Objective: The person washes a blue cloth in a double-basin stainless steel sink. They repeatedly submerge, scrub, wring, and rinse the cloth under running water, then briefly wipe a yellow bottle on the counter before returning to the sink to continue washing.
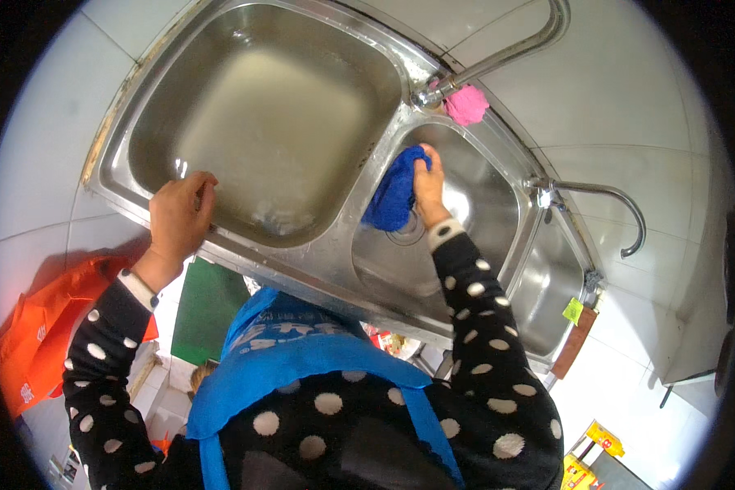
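My right hand (429, 187) grips a bunched blue cloth (393, 195) over the middle basin (459, 251) of a stainless steel sink. The cloth hangs above the left part of that basin and covers some of its drain. My left hand (180, 214) is at the front left rim of the large basin (275, 141), loosely curled, with a gap by the thumb and nothing visible in it. Its palm is hidden. Cloudy water stands in the large basin.
A chrome faucet (502, 52) rises behind the basins, beside a pink cloth (467, 105). Another faucet (606, 188) curves out near the small right basin (536, 288). An orange bag (55, 324) hangs at the left, near a green panel (207, 309). White tiled wall (637, 116) borders the sink.
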Demonstrator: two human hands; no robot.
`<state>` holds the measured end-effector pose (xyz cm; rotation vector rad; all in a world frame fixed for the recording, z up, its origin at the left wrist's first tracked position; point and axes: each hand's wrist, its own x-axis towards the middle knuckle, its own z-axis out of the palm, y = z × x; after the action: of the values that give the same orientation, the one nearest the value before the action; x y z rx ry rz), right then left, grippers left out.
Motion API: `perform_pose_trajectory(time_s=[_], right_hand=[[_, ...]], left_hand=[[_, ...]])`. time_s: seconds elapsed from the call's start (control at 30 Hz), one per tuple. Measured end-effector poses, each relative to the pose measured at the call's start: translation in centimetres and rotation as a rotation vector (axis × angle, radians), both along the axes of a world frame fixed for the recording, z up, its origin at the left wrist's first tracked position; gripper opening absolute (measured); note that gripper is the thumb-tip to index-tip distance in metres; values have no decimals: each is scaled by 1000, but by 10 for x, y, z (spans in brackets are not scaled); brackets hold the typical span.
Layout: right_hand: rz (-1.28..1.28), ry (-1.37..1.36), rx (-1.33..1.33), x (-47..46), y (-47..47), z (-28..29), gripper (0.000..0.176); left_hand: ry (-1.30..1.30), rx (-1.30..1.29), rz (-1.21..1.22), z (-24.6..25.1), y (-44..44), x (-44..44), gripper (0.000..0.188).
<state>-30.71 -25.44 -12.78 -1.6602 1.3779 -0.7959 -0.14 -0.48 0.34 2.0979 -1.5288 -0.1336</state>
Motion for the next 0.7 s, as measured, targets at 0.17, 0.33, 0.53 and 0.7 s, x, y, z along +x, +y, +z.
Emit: perform_pose_trajectory(time_s=[0.17, 0.33, 0.53, 0.7], right_hand=[[485, 679, -674, -30, 88, -19, 38], [299, 817, -672, -14, 38, -59, 17], [314, 664, -136, 5, 25, 6, 38], [298, 827, -563, 14, 68, -40, 25]], left_hand=[[-9, 49, -18, -4, -2, 1, 8], [17, 131, -2, -3, -1, -4, 8], [-3, 68, -4, 3, -2, -4, 8], [-12, 84, -2, 0, -5, -3, 7]])
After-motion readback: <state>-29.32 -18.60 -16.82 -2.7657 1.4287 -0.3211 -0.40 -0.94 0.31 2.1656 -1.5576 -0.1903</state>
